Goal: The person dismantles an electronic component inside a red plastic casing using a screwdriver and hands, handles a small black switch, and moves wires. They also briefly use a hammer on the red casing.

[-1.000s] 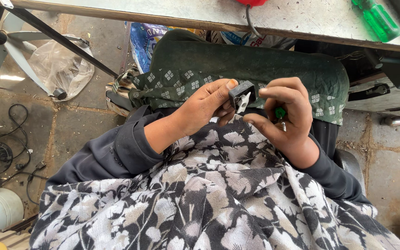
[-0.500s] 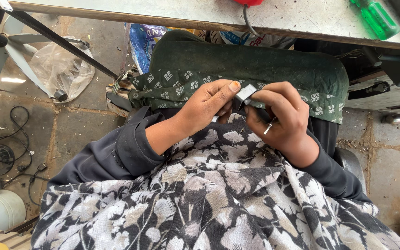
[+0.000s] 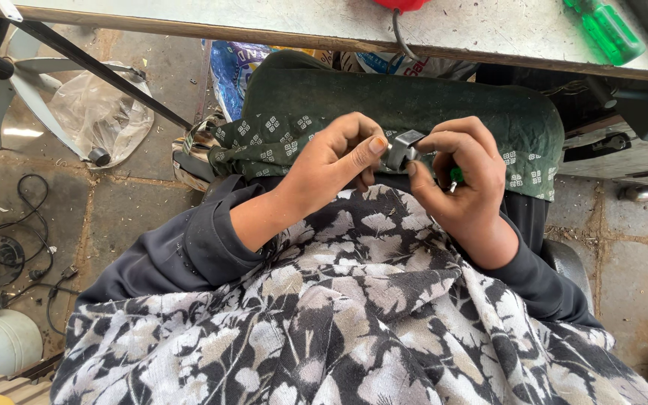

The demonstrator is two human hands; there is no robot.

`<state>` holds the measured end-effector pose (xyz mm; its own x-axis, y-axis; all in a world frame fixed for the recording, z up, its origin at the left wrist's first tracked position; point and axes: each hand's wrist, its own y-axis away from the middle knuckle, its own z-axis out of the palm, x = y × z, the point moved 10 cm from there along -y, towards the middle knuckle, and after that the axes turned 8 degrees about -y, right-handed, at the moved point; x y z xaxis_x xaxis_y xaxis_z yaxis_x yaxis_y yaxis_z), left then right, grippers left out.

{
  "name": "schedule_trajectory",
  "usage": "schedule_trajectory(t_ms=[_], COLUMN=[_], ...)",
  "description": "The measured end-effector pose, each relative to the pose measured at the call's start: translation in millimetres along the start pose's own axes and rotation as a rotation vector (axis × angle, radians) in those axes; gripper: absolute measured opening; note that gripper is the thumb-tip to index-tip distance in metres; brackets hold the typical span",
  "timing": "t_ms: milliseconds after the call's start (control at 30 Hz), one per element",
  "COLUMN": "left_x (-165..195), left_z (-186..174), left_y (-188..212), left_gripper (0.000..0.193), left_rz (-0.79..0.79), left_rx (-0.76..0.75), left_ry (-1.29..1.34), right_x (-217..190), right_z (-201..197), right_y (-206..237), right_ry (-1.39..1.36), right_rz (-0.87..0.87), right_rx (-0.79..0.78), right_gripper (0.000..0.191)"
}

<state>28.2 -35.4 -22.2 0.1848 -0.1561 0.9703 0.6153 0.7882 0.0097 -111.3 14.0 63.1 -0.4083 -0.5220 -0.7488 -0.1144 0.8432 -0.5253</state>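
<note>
Both my hands meet over my lap, above a black-and-white floral cloth [image 3: 354,330] and a dark green patterned cloth [image 3: 414,105]. My left hand [image 3: 331,161] pinches a small grey metal part [image 3: 401,148] between thumb and fingers. My right hand [image 3: 463,176] grips the same part from the other side and also holds a small green-handled tool [image 3: 455,176], whose thin metal tip shows below the fingers. Most of the part is hidden by my fingers.
A worn table edge [image 3: 324,34] runs along the top, with a green screwdriver [image 3: 605,30] and a red object [image 3: 401,4] with a wire on it. On the stone floor at left lie a plastic bag [image 3: 99,112], black cables [image 3: 28,247] and a chair base [image 3: 9,90].
My hands have stayed together over my lap. The metal part has turned between my fingers, and the right hand has shifted its grip, so less of the green tool handle shows.
</note>
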Motion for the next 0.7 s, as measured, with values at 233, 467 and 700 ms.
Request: schedule_trajectory(t_ms=[233,467,700], left_x=[27.3,43.4,19.1], left_z=[-0.1,0.6,-13.8], left_y=[5.5,9.1,-1.0], left_gripper=[0.028,0.042,0.047], left_rz=[0.148,0.239,0.071], left_rx=[-0.008,-0.024,0.065], left_ry=[-0.080,-0.203,-0.062], right_x=[15.2,63.8,81.5], right_z=[5.0,45.7,46.5], right_y=[3.7,24.6,24.7], right_ry=[-0.293,-1.050,-1.036], right_rz=[0.157,0.711,0.753], right_rx=[-0.099,-0.143,-0.021], right_gripper=[0.012,0.017,0.019])
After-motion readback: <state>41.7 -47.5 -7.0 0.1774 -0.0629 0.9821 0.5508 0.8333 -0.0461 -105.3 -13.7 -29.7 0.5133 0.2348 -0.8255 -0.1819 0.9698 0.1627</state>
